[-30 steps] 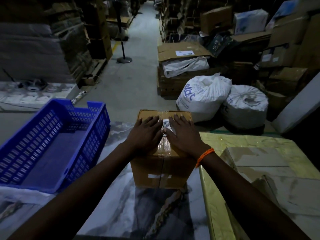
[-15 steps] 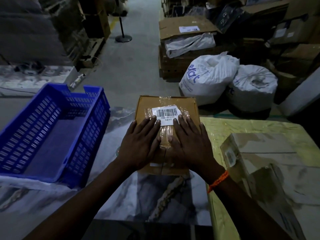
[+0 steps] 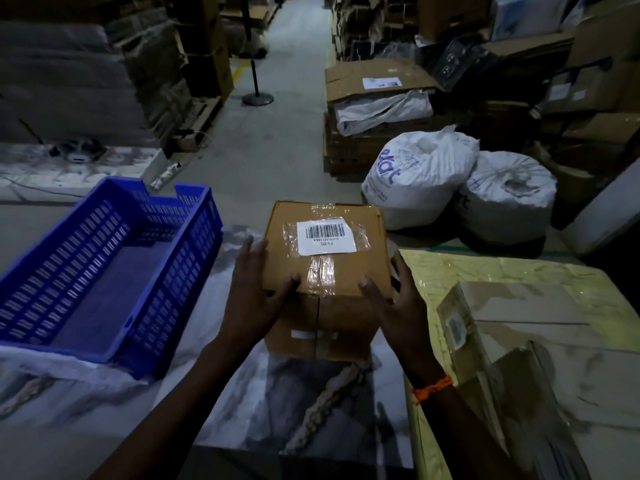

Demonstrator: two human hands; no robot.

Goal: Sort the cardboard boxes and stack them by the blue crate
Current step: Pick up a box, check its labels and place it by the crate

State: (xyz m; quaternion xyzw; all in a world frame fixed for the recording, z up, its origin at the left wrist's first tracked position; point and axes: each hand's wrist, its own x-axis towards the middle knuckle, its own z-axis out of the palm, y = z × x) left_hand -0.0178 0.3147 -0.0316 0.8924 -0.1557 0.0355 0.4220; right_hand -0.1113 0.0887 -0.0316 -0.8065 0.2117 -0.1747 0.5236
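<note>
A brown cardboard box (image 3: 325, 271) with a white barcode label and clear tape sits in the middle of the marble-patterned table (image 3: 242, 410). My left hand (image 3: 256, 299) grips its left side with the thumb over the top front edge. My right hand (image 3: 394, 303) grips the right side the same way. Under the top face a second brown face (image 3: 322, 327) shows; I cannot tell whether that is a separate box. The blue slatted crate (image 3: 204, 258) stands just left of the box, with nothing visible inside.
Pale cardboard boxes (image 3: 519, 323) lie on a yellow-wrapped surface (image 3: 485, 271) at the right. Two white sacks (image 3: 419, 174) sit on the floor beyond. Stacked cartons (image 3: 377, 81) and pallets line a grey aisle with a stanchion post (image 3: 256, 95).
Both hands slid off the top of the box, where they lay flat, to its left and right sides and now grip it. The barcode label is uncovered.
</note>
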